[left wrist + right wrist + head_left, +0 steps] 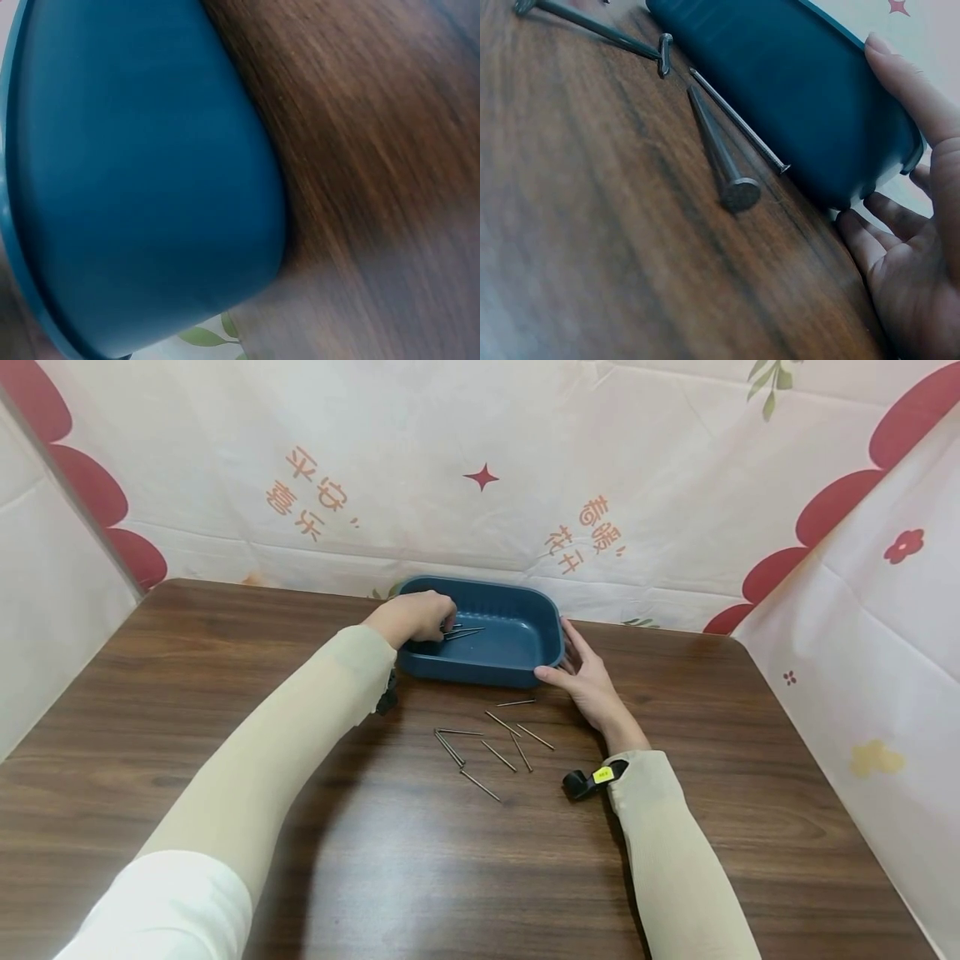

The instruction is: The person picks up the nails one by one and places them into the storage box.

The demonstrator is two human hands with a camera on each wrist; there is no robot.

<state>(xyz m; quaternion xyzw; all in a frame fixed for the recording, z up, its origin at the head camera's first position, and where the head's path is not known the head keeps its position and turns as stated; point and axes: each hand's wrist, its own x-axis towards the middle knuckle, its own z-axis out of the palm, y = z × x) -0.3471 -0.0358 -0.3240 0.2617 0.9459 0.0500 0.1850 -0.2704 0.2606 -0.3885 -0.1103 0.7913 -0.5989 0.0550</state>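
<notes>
A dark blue plastic tub [480,670] stands at the back of the table. My left hand [417,612] reaches into its left end, fingers bent down and pinching thin metal nails [467,633] that jut out to the right. In the left wrist view only the tub's outer wall [150,165] shows, so those fingers are hidden there. My right hand [588,681] grips the tub's right end, thumb at the front corner of the rim and fingers round the end wall. The right wrist view shows this thumb [907,82] near the rim.
Several loose nails [498,756] lie scattered on the brown wooden table [420,877] in front of the tub. One nail [739,120] lies close along the tub's front wall. A printed white cloth [420,460] hangs right behind the table's back edge.
</notes>
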